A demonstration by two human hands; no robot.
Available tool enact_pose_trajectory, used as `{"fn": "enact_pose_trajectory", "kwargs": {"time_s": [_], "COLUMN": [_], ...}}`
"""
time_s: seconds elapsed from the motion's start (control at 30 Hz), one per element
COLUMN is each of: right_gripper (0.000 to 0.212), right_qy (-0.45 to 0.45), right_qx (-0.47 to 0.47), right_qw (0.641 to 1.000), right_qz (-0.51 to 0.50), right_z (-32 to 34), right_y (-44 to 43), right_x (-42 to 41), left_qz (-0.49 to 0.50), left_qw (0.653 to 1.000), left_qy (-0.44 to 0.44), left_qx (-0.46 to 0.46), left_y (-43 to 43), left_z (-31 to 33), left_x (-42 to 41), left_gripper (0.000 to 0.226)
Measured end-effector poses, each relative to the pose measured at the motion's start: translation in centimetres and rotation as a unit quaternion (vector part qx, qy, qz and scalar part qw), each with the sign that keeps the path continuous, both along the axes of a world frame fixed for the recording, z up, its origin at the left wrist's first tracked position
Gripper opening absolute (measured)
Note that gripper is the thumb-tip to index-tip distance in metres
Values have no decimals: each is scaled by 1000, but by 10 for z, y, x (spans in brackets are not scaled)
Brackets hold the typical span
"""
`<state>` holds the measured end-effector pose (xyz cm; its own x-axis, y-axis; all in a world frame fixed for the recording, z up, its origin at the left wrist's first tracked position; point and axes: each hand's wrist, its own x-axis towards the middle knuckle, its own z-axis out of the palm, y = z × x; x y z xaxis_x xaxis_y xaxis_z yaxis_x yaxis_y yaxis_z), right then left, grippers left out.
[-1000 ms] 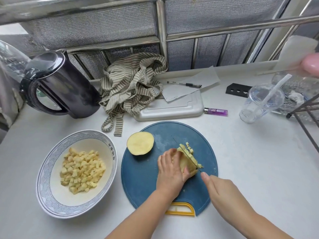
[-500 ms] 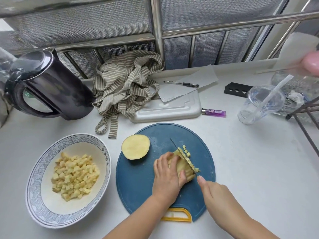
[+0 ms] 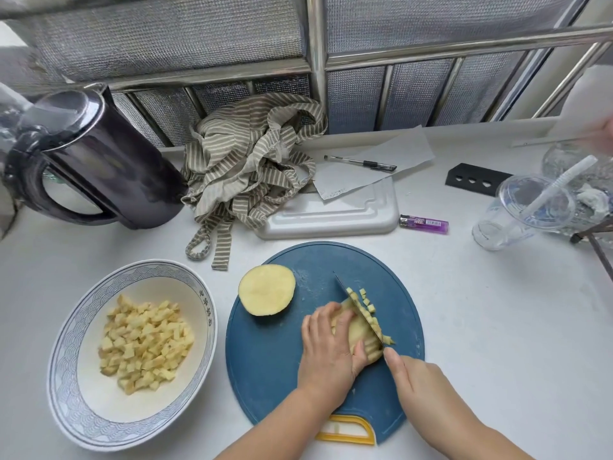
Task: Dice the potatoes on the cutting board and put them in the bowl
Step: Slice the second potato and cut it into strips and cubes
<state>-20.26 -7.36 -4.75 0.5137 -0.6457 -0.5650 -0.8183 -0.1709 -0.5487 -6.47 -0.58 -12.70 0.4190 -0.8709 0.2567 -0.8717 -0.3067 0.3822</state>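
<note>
Head view, lower centre: left hand (image 3: 326, 350) curled over a pale yellow, scored potato piece (image 3: 356, 333) on the round blue cutting board (image 3: 275, 360), pinning it down. Gripped in the right hand (image 3: 421, 390), a knife (image 3: 360, 313) (handle hidden in the palm), blade slanting through the piece's right edge. Small cubes (image 3: 368, 302) loose just right of the blade. Toward the board's upper left, a half potato (image 3: 267, 289), cut face up. Lower left of frame: patterned bowl (image 3: 66, 360) holding a heap of dice (image 3: 146, 343).

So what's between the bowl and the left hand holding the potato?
Head view: only bare counter and bare blue cutting board between the bowl and the left hand. The uncut potato half sits farther back, off that line.
</note>
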Motion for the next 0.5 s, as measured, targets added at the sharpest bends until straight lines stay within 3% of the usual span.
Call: {"fn": "enact_pose_trajectory", "kwargs": {"time_s": [0.27, 0.5], "right_gripper": [51, 50], "right_qy": [-5, -96], "right_qx": [-4, 103], "right_qw": [1000, 983], "right_qz": [-10, -116], "right_z": [-2, -1], "right_y": [-2, -13], "right_x": [2, -14], "left_qz": [1, 7], "left_qw": [1000, 999], "left_qy": [16, 38], "left_qx": [4, 11], "left_y": [0, 2], "left_z": [1, 3], "left_x": [1, -1], "left_gripper": [46, 39]}}
